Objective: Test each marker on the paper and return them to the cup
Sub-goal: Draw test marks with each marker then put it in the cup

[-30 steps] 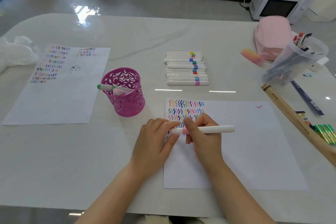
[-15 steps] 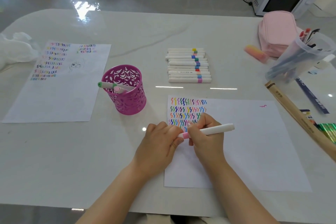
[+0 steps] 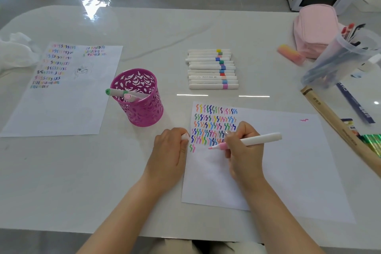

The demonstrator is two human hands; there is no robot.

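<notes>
Two markers (image 3: 120, 93) sit in cup (image 3: 144, 113); about ten in a row (image 3: 206, 77) likely await testing. Right hand (image 3: 245, 152) grips uncapped pink marker (image 3: 259, 139), tip at paper (image 3: 288, 171); left hand (image 3: 168, 152) curls round its cap (image 3: 185, 136).

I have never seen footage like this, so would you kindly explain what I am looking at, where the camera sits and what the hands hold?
There is no machine here: a person works with bare hands, and the single picture comes from a camera worn on their head, looking down. The right hand grips an uncapped pink marker, its tip at the paper beside rows of coloured squiggles. The left hand holds what looks like its cap. On the table lie a row of markers, a pink cup with two markers in it, and a second scribbled sheet on the left.
</notes>
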